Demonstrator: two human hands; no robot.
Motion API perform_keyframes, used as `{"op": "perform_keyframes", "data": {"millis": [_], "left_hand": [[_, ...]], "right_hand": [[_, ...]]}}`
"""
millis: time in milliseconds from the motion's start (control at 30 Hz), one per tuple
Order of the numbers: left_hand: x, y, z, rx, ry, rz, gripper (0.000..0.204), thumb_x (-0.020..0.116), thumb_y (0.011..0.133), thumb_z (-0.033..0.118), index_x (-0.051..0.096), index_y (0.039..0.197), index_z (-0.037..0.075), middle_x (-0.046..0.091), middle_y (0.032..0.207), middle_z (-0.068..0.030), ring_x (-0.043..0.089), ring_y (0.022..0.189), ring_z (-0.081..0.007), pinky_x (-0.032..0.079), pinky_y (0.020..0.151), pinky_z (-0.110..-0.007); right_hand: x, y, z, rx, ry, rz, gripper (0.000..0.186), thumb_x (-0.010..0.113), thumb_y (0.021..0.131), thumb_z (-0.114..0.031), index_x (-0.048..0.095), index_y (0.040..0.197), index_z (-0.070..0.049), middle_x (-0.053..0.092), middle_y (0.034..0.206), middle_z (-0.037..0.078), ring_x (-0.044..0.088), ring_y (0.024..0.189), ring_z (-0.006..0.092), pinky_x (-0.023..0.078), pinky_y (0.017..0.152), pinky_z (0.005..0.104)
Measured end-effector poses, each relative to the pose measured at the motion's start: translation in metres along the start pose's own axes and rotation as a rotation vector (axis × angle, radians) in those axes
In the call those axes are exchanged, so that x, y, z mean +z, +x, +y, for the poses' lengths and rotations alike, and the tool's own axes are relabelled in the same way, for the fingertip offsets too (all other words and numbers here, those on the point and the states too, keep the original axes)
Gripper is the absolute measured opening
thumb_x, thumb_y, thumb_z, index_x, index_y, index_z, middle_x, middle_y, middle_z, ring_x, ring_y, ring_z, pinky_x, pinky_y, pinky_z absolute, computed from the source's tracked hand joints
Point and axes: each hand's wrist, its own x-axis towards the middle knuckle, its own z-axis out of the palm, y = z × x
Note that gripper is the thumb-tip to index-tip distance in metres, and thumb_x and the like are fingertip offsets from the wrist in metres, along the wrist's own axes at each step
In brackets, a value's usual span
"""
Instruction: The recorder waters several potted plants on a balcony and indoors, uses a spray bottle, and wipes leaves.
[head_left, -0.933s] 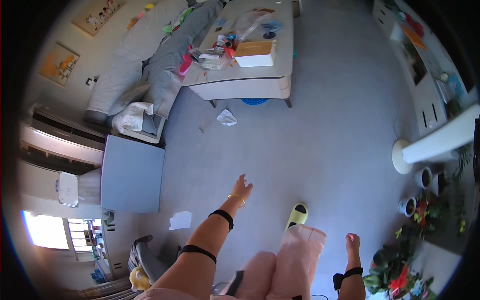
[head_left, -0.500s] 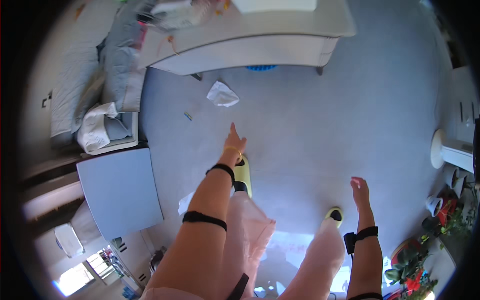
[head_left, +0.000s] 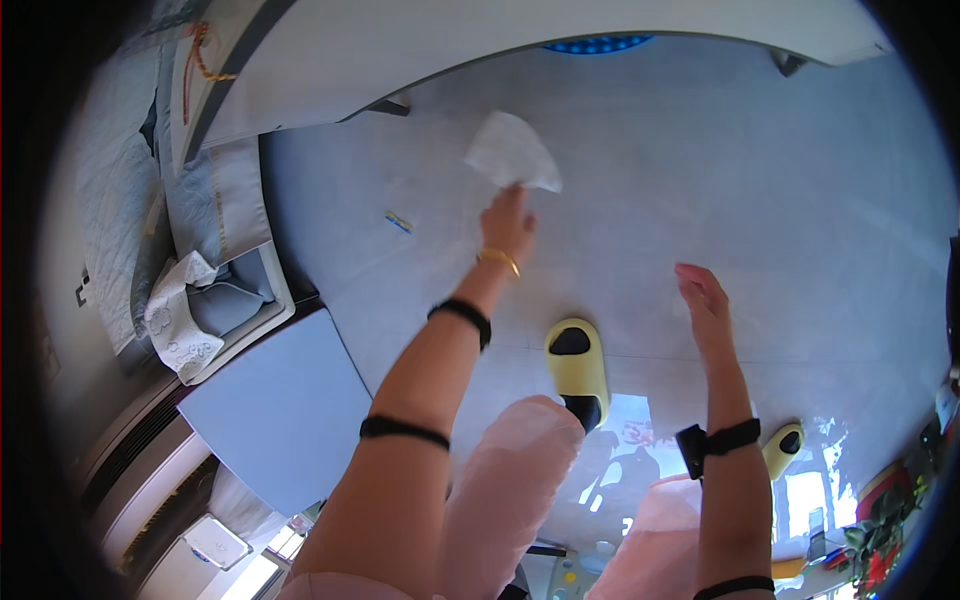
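Note:
A thin white sheet (head_left: 512, 145), which looks like a paper tissue, lies on the grey floor ahead of me. My left hand (head_left: 510, 222) reaches down to its near edge. The fingertips overlap that edge, while the thumb stands apart to the right; no firm hold on the sheet shows. To the left of this hand lies a small blue and yellow stick-like object (head_left: 398, 221). My right hand (head_left: 704, 300) hangs over the floor at the right, empty, with its fingers loosely bent and apart.
A long white table (head_left: 560, 20) spans the far side, with a blue dotted round thing (head_left: 598, 45) below it. At left stand a grey-lined bin (head_left: 285, 290) with a white cloth (head_left: 180, 320) and a pale flat panel (head_left: 275, 405). My yellow slippers (head_left: 578, 365) are on the floor.
My left hand has moved forward from short of the white sheet to its near edge. The right hand has reached farther forward. The view has come closer to the floor and table.

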Motion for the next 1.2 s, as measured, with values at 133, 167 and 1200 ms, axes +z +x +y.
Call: {"op": "perform_keyframes", "data": {"millis": [133, 167, 1200], "left_hand": [[-0.023, -0.085, 0.067, 0.344, -0.517, -0.031, 0.030, 0.056, 0.084, 0.021, 0.053, 0.108, 0.004, 0.053, 0.116, -0.0132, 0.050, 0.110, -0.0265, 0.039, 0.093, -0.037], [-0.031, -0.093, 0.067, 0.342, -0.522, -0.016, 0.030, 0.056, 0.084, 0.021, 0.053, 0.108, 0.004, 0.053, 0.116, -0.0132, 0.050, 0.110, -0.0265, 0.039, 0.093, -0.037], [0.040, -0.021, -0.037, -0.598, -0.320, 0.235, 0.042, 0.072, 0.067, 0.016, 0.052, 0.102, 0.003, 0.059, 0.087, -0.0156, 0.058, 0.081, -0.0292, 0.047, 0.078, -0.037]], "right_hand": [[0.057, 0.014, -0.036, 0.196, 0.404, 0.045, 0.032, 0.057, 0.084, -0.020, 0.053, 0.113, -0.007, 0.057, 0.103, 0.011, 0.054, 0.086, 0.0162, 0.044, 0.075, 0.0275], [0.065, 0.018, -0.041, 0.250, 0.527, -0.066, 0.038, 0.059, 0.083, -0.020, 0.050, 0.117, -0.007, 0.056, 0.103, 0.012, 0.054, 0.082, 0.0156, 0.045, 0.072, 0.0272], [-0.075, -0.058, 0.117, -0.085, -0.310, 0.314, 0.012, 0.058, 0.072, 0.003, 0.053, 0.078, -0.006, 0.050, 0.076, 0.009, 0.053, 0.063, 0.0218, 0.043, 0.056, 0.0307]]}}
